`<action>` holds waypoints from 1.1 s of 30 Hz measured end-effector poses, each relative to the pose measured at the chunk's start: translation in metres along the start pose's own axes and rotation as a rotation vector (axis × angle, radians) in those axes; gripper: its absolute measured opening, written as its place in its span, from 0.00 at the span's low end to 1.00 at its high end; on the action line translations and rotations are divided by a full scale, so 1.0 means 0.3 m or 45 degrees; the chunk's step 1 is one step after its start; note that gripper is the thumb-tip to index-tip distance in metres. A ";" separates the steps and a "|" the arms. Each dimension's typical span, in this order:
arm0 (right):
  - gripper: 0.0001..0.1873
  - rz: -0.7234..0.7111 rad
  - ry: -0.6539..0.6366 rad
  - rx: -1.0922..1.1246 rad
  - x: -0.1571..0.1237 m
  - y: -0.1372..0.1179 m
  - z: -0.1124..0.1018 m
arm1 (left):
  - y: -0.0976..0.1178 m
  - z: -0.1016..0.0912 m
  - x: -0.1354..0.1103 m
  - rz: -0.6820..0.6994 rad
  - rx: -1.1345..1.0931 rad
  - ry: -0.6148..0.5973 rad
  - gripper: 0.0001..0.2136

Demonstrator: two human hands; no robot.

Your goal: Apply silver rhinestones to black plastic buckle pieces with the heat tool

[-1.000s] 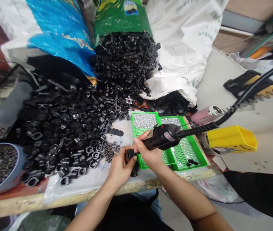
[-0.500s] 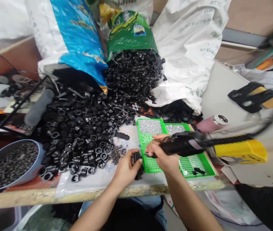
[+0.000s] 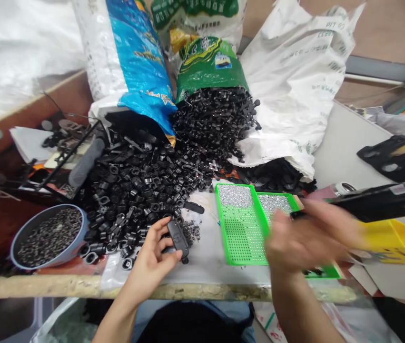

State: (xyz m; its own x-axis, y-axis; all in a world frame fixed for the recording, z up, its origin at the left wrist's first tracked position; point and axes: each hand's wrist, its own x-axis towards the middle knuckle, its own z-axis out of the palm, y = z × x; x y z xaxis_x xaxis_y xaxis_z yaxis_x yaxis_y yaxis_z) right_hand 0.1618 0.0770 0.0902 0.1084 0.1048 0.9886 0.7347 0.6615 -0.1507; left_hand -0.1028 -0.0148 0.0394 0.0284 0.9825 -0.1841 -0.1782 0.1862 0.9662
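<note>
1. Left hand point(image 3: 148, 259): grasping a black plastic part point(image 3: 177, 239), pinched between thumb and fingertips, held just above the table point(image 3: 188, 291) near its front edge.
2. Right hand point(image 3: 302, 243): motion-blurred, over the green trays. It is right by a black corded hand tool point(image 3: 377, 202), maybe holding it, but the blur hides the grip, so cannot tell.
3. Step in hand: one part held in the left hand, with the tool up at the right, its tip pointing toward that part but well apart from it. The two are not touching.
4. Near the left hand: a small pile of dark metal pieces point(image 3: 191, 233) just beside the part, and a big heap of black plastic parts point(image 3: 134, 190) spilling from a blue sack point(image 3: 138, 62) and a green sack point(image 3: 209, 66).
5. Around: green perforated tray point(image 3: 241, 238) with silver studs point(image 3: 234, 195) at its far end, a second green tray point(image 3: 275, 202) partly under the right hand, blue bowl of small dark pieces point(image 3: 48, 236) at far left, yellow plastic scoop point(image 3: 395, 243) at right.
</note>
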 end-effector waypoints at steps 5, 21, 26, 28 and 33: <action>0.10 0.060 -1.534 0.338 -0.159 -0.070 0.293 | 0.010 0.013 -0.005 0.083 0.038 0.119 0.32; 0.14 0.842 -1.114 0.791 -0.068 -0.184 0.102 | 0.104 0.105 0.047 0.637 0.691 0.280 0.29; 0.13 0.946 -1.023 0.794 -0.075 -0.169 0.086 | 0.115 0.138 0.037 0.773 0.876 0.297 0.30; 0.13 1.063 -1.002 0.802 -0.076 -0.168 0.079 | 0.111 0.147 0.036 0.820 0.931 0.300 0.31; 0.11 1.309 -0.943 0.780 -0.086 -0.170 0.062 | 0.100 0.172 0.042 0.902 1.008 0.290 0.31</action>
State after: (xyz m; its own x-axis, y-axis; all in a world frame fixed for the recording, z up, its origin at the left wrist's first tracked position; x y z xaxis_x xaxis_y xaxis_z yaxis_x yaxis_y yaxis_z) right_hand 0.1090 0.0542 0.0724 -0.1024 0.9669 0.2338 0.1192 0.2453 -0.9621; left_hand -0.0570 0.0035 0.0754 -0.0288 0.8591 0.5110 0.6049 -0.3920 0.6932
